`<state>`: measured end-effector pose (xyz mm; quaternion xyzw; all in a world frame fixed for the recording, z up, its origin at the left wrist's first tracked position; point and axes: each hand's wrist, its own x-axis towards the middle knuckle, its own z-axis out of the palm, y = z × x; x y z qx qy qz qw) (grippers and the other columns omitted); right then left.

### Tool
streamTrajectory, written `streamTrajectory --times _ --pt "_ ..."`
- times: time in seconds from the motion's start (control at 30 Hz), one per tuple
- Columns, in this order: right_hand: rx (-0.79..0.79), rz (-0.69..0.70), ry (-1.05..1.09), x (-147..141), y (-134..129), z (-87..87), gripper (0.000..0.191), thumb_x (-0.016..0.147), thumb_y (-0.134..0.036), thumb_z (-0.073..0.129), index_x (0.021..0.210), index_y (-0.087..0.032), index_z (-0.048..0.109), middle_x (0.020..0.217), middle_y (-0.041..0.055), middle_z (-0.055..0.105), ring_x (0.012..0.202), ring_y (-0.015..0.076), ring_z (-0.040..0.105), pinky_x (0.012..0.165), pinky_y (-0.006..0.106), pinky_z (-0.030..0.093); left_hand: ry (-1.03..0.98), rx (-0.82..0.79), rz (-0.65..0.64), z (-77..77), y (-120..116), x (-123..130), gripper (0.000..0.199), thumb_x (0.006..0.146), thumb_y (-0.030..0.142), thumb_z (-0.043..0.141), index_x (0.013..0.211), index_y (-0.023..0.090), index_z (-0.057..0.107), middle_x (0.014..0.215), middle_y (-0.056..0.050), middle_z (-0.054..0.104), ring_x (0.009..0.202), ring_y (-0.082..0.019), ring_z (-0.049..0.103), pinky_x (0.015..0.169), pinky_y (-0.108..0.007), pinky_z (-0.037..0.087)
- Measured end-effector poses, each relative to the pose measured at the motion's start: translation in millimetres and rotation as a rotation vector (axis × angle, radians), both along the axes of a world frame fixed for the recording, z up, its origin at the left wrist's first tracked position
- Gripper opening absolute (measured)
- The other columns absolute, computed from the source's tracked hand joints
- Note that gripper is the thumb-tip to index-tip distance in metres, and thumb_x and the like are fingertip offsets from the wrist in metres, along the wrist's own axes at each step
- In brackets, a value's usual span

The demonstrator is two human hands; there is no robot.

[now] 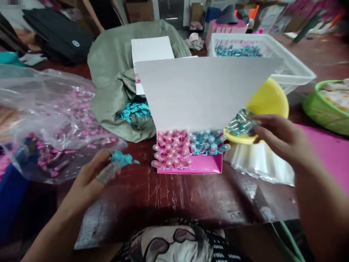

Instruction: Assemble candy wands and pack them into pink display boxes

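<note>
A pink display box with a raised white lid stands on the table before me. Its left part holds rows of pink-tinted tubes; teal ones fill the back right, and bare pink floor shows in front of them. My left hand, left of the box, is closed on small limp teal pieces; something greyish is wrapped round its fingers. At the yellow bowl, my right hand has its fingers closed on clear tubes with teal ends. Both hands are slightly blurred.
On the left lies a clear plastic bag of pink pieces. A grey-green sack with teal pieces stands behind. Clear plastic sleeves lie below the bowl. A white crate and green basket are at right. Someone stands at the back.
</note>
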<state>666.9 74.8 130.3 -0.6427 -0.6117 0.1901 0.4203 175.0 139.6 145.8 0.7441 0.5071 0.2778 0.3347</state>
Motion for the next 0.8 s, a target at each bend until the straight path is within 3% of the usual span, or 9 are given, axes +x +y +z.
streamTrajectory --times 0.07,0.1,0.2,0.27,0.37,0.57,0.8 --pt "-0.016 0.125 0.217 -34 -34 3.4 0.030 0.092 -0.030 0.065 0.121 -0.036 0.059 0.101 0.0056 0.071 0.079 0.0219 0.072 0.068 0.036 0.064 -0.039 -0.123 -0.144 4.0 -32 19 0.031 0.089 0.035 0.067 0.119 0.038 0.070 0.112 -0.003 0.072 0.092 -0.022 0.068 0.069 -0.033 0.058" --pt "-0.052 0.226 0.242 -54 -47 2.0 0.033 0.092 -0.029 0.066 0.123 -0.037 0.058 0.106 0.0046 0.072 0.083 0.0222 0.073 0.070 0.037 0.065 -0.059 -0.201 -0.229 2.0 -43 33 0.028 0.088 0.032 0.069 0.116 0.037 0.073 0.109 -0.003 0.072 0.092 -0.022 0.069 0.072 -0.033 0.058" --pt "-0.096 0.500 0.113 -109 -64 -10.6 0.041 0.093 -0.022 0.065 0.131 -0.034 0.058 0.116 0.0033 0.073 0.096 0.0207 0.073 0.080 0.035 0.064 -0.174 -0.412 -0.399 -15.8 -61 81 0.011 0.089 0.023 0.068 0.092 0.026 0.079 0.092 -0.004 0.070 0.083 -0.017 0.068 0.072 -0.029 0.057" --pt "-0.073 0.591 0.038 -130 -64 -20.1 0.038 0.095 -0.020 0.063 0.131 -0.029 0.059 0.116 0.0035 0.074 0.102 0.0187 0.072 0.086 0.032 0.061 -0.223 -0.459 -0.441 -29.9 -64 103 0.013 0.087 0.016 0.068 0.081 0.021 0.077 0.088 -0.003 0.068 0.080 -0.015 0.066 0.070 -0.027 0.055" --pt "-0.054 0.624 -0.001 -136 -61 -26.8 0.034 0.097 -0.020 0.061 0.130 -0.024 0.060 0.115 0.0040 0.075 0.103 0.0161 0.072 0.090 0.028 0.059 -0.224 -0.386 -0.493 -41.9 -65 116 0.017 0.088 0.010 0.064 0.080 0.019 0.076 0.088 -0.003 0.066 0.082 -0.014 0.064 0.072 -0.027 0.052" --pt "-0.021 0.621 -0.137 -130 -68 -31.0 0.029 0.100 -0.020 0.056 0.128 -0.018 0.061 0.114 0.0070 0.074 0.102 0.0154 0.071 0.092 0.028 0.058 -0.068 -0.107 -0.521 -47.7 -74 119 0.021 0.093 0.010 0.055 0.091 0.016 0.075 0.092 -0.005 0.064 0.084 -0.016 0.060 0.075 -0.030 0.049" --pt "-0.113 0.628 -0.122 -129 -79 -45.1 0.027 0.101 -0.023 0.052 0.124 -0.014 0.063 0.113 0.0100 0.074 0.099 0.0178 0.072 0.088 0.031 0.059 0.178 0.180 -0.578 -67.0 -88 123 0.020 0.090 0.008 0.052 0.090 0.014 0.071 0.097 -0.006 0.065 0.077 -0.017 0.062 0.067 -0.030 0.048"
